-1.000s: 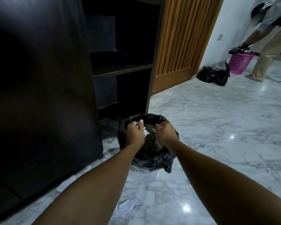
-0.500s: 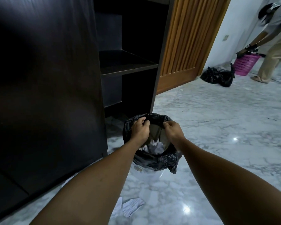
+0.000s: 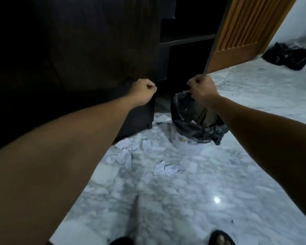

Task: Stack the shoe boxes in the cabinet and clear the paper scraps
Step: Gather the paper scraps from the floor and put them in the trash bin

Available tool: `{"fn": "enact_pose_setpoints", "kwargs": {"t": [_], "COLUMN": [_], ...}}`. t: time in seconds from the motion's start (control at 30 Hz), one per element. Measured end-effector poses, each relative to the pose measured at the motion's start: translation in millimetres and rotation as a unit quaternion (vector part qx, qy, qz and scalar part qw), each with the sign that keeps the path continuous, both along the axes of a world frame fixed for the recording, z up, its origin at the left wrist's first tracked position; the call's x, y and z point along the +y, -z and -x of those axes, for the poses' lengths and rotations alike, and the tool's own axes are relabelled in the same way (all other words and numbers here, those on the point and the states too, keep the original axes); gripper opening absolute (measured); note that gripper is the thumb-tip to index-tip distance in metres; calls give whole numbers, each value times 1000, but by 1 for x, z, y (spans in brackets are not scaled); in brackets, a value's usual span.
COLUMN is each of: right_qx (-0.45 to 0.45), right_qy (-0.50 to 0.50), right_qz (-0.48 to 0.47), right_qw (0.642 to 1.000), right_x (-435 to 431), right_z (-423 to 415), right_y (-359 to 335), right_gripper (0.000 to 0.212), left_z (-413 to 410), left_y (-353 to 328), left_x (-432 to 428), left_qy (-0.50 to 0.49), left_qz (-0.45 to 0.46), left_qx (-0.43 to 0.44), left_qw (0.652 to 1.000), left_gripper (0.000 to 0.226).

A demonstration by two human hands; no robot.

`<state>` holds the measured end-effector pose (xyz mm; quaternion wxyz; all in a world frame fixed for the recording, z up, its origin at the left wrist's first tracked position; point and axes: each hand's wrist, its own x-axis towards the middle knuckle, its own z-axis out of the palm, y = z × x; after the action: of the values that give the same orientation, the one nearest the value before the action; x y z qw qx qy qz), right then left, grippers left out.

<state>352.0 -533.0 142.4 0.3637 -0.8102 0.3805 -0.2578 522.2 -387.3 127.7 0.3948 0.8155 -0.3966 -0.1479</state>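
Observation:
Several white paper scraps [image 3: 125,156] lie on the marble floor in front of the dark cabinet [image 3: 95,41]; a pair of them [image 3: 167,169] is nearer to me. A white bin with a black liner [image 3: 198,129] stands at the cabinet's open compartment and has scraps inside. My left hand [image 3: 145,90] is a closed fist in front of the cabinet's side panel, holding nothing I can see. My right hand [image 3: 201,89] is also closed, just over the liner's far rim; I cannot tell whether it touches the liner. No shoe boxes are in view.
The cabinet's shelf [image 3: 185,41] looks bare and dark. A slatted wooden door [image 3: 245,29] stands open to the right of it. A full black rubbish bag [image 3: 288,53] lies on the floor at far right. My sandalled feet [image 3: 221,238] are at the bottom edge.
Both hands have left the liner's rim, risen and moved apart, the left one over to the cabinet panel. My view has tilted down, showing more scraps on the floor.

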Motion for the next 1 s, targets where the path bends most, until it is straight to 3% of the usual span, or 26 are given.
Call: {"fn": "enact_pose_setpoints", "kwargs": {"t": [0.17, 0.27, 0.43, 0.57, 0.83, 0.9, 1.0], "right_qx": [-13, 42, 139, 262, 308, 322, 297], "right_qy": [-21, -32, -17, -37, -9, -17, -14], "right_qz": [-52, -84, -77, -35, 43, 59, 97], "right_qw": [998, 995, 987, 964, 950, 945, 950], "right_x": [73, 111, 160, 185, 177, 175, 161], "right_z": [-28, -29, 11, 43, 32, 24, 20], "right_y": [31, 90, 210, 296, 343, 350, 356], "right_gripper": [24, 27, 25, 62, 94, 91, 75], "left_z": [-16, -8, 85, 158, 122, 95, 61], "left_y": [56, 119, 243, 306, 338, 341, 350], "left_x": [114, 179, 265, 272, 230, 212, 188], "left_qy": [-75, -130, -253, -269, -163, -115, -54], "left_qz": [-45, -103, -280, -324, -222, -198, -210], "left_qx": [14, 41, 8, 34, -140, -164, -185], "left_qw": [996, 985, 926, 906, 951, 959, 959], "left_gripper": [24, 26, 42, 40, 55, 55, 73]}}
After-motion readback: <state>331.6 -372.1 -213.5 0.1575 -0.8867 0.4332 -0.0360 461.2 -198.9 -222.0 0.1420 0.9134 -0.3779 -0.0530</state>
